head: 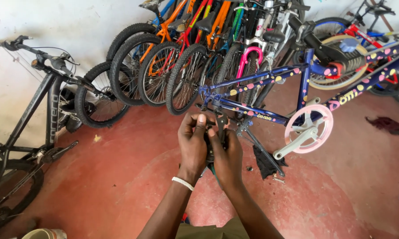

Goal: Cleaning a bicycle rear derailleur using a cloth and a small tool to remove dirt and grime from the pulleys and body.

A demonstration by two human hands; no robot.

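Both hands, left hand (pixel 192 144) and right hand (pixel 227 155), clamp fingers around a dark tool (pixel 221 126) beside the blue bicycle frame (pixel 252 113); it could slip off.

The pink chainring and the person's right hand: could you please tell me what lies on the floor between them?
In the head view, a dark rag lies on the red floor between the pink chainring and the right hand, with the kickstand slanting over it.

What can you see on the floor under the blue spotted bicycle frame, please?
Under the blue spotted frame, a dark rag and small bits lie on the red floor. The hands cover whatever lies beneath them.
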